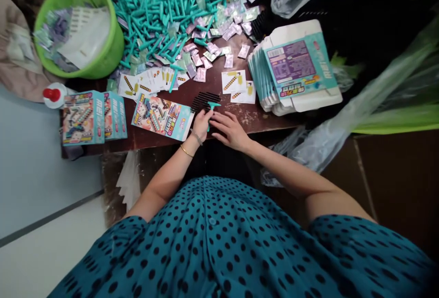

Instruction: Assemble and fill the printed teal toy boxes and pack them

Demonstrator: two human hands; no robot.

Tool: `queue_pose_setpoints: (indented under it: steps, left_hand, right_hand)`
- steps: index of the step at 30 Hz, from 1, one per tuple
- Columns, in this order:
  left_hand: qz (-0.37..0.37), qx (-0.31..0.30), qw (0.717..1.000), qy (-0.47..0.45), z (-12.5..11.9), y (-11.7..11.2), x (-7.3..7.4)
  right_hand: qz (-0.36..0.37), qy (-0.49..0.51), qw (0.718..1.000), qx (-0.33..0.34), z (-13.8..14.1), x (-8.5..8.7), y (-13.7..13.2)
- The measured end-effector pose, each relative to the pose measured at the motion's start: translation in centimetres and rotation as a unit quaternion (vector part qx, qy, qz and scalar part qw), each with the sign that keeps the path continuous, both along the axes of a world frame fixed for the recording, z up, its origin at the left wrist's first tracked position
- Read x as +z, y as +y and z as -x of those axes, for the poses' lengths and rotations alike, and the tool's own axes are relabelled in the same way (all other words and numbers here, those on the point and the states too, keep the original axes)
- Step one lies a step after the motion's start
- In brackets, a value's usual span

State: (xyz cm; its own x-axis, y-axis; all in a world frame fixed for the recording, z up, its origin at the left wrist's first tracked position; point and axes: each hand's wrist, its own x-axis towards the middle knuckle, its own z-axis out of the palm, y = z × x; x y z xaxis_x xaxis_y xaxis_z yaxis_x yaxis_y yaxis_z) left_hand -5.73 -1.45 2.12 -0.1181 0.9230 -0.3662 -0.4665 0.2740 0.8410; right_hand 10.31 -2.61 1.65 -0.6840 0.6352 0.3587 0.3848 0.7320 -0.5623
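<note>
My left hand (201, 123) is closed around the handle of a small teal plastic hammer-shaped tool (214, 104) at the table's front edge. My right hand (232, 130) lies just beside it, fingers stretched out and apart, its fingertips close to the tool's handle. Whether they touch it I cannot tell. Behind my left hand is a black ribbed piece (205, 100) on the table. An illustrated teal and white box (161, 116) lies flat to the left of that hand. Printed picture cards (233, 82) rest behind my right hand.
A heap of teal tools (161, 10) and small sachets (229, 30) covers the back. At left stand a green basket (118, 37), a red-topped white container (54, 95) and upright boxes (83, 117). Flattened cartons (291, 67) are stacked at right, near clear plastic sheeting (325, 145).
</note>
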Motion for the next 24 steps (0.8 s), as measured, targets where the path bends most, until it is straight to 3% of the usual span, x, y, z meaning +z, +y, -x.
queue_pose_setpoints:
  steps: [3,6,9,12,15,17,21,24]
  left_hand:
    - [0.025,-0.001,1.0,0.018,0.1,-0.5,0.2]
    - [0.027,-0.035,0.999,0.016,0.3,-0.9,0.6]
    - [0.01,-0.049,0.998,0.029,0.6,-1.2,0.9]
    - [-0.006,-0.068,0.996,0.049,0.8,-1.4,0.8]
    - [-0.034,-0.085,0.993,0.081,0.8,-1.9,0.5]
    - [-0.061,-0.083,0.989,0.107,0.8,-2.4,0.2]
    - [-0.084,-0.078,0.983,0.14,0.8,-3.3,-0.6]
    - [-0.08,-0.081,0.983,0.147,0.7,-3.5,-1.3]
  right_hand:
    - [0.002,0.048,0.999,-0.006,-0.2,2.8,3.4]
    - [0.011,0.066,0.995,-0.077,0.7,4.7,9.4]
    - [0.023,0.048,0.99,-0.13,3.5,4.9,16.7]
    - [0.02,0.001,0.99,-0.138,7.6,5.0,23.5]
    - [-0.028,-0.047,0.99,-0.127,11.1,6.1,29.8]
    - [-0.058,-0.065,0.982,-0.165,12.4,6.8,33.5]
    - [-0.047,-0.085,0.949,-0.3,12.9,6.7,38.3]
    - [-0.045,-0.108,0.966,-0.231,13.1,5.5,40.1]
